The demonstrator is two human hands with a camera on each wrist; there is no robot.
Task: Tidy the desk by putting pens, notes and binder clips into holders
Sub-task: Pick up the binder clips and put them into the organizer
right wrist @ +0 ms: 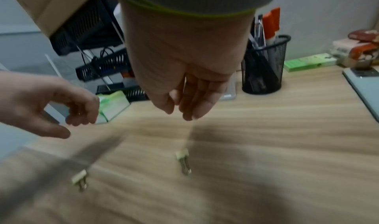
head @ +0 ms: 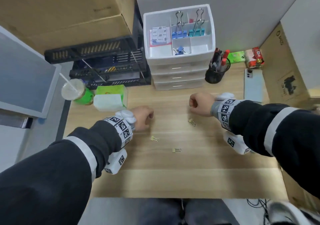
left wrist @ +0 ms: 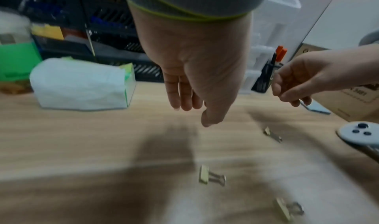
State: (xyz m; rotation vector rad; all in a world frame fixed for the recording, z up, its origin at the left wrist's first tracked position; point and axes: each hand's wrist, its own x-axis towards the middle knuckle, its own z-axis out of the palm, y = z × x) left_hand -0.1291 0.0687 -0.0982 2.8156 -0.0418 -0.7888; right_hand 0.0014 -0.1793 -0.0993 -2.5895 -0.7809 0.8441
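Three small gold binder clips lie loose on the wooden desk (head: 173,176): one (head: 192,122) just below my right hand (head: 194,103), one (head: 154,139) below my left hand (head: 149,118), and one (head: 176,150) nearer me. Both hands hover above the desk with relaxed, hanging fingers and hold nothing; the wrist views show the left hand (left wrist: 190,114) and the right hand (right wrist: 182,110) empty. The white drawer organizer (head: 212,34) behind holds sticky notes (head: 160,34) and blue and teal binder clips in its top tray. A black mesh pen holder (head: 214,73) stands to its right.
A tissue pack (head: 110,97) and a drink cup with a straw (head: 74,91) sit at the left. Black file trays (head: 103,63) stand behind them. A phone (head: 253,86) lies at the right by a cardboard box (head: 284,79).
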